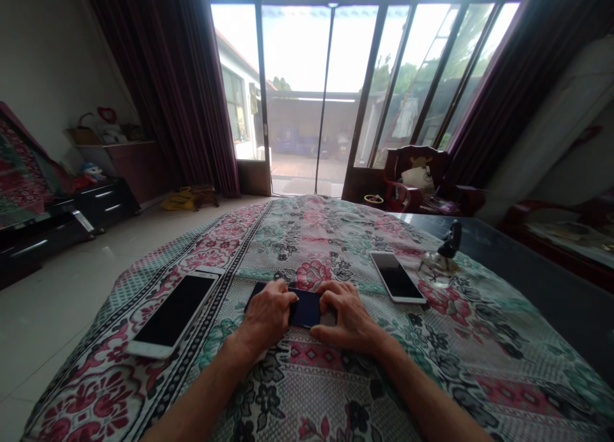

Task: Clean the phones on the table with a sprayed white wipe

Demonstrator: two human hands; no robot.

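A dark blue phone (306, 308) lies flat on the patterned cloth (326, 378), in the middle of the view. Over its left end is my left hand (269, 311), fingers curled round it and hiding part of it. My right hand (343, 314) grips the right end between thumb and fingers. To the left, a large white-framed phone or tablet (173, 311) lies with its black screen up. Another white phone (397, 277) rests screen up on the right, beside a clear glass spray bottle (439, 266) with a black nozzle.
A dark tabletop (518, 269) shows along the right side beyond the cloth. Behind it stands a carved wooden chair (400, 173) with a bag on it. Glass doors are ahead, with dark curtains (192, 109) at both sides. A low black cabinet (103, 202) stands far left.
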